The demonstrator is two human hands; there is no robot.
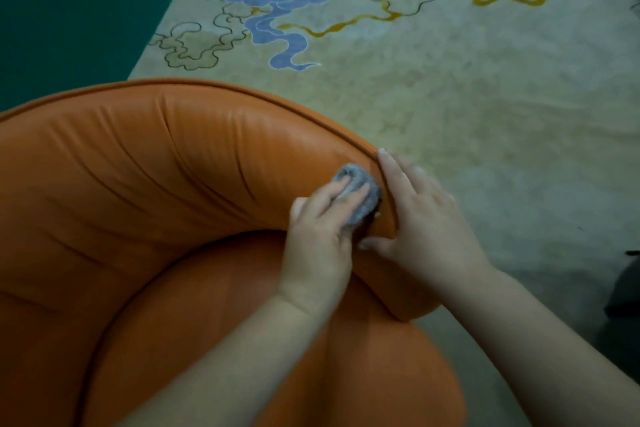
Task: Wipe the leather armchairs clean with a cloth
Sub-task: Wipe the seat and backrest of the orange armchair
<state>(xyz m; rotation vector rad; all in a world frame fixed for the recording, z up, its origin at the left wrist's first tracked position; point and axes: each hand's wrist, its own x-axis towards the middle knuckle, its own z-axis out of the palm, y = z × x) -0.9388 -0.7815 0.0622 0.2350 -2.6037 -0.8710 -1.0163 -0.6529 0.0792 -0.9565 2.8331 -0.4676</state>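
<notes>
The person leans over an orange leather armchair (145,163), looking down on its curved, padded backrest with the seat cushion (242,340) nearest to us. The left hand (320,229) presses a small grey cloth (360,196) flat onto the right end of the padded roll, fingers laid over the wad and slightly curled to keep it bunched under the palm; that, I'd say, puts weight behind the rubbing. The cloth lies just left of the piped seam on the chair's outer edge.

The right hand (419,218) holds nothing. Its fingers are straight and spread, resting along that seam and down the outer side, with the thumb reaching toward the cloth. It looks like a brace, steadying the soft padding so it doesn't give under the wiping.

The long creased stretch of backrest to the left appears not yet reached, so the job seems early. Beyond the chair lies a pale rug (485,97) with blue cloud shapes, and green floor (69,10) at far left.
</notes>
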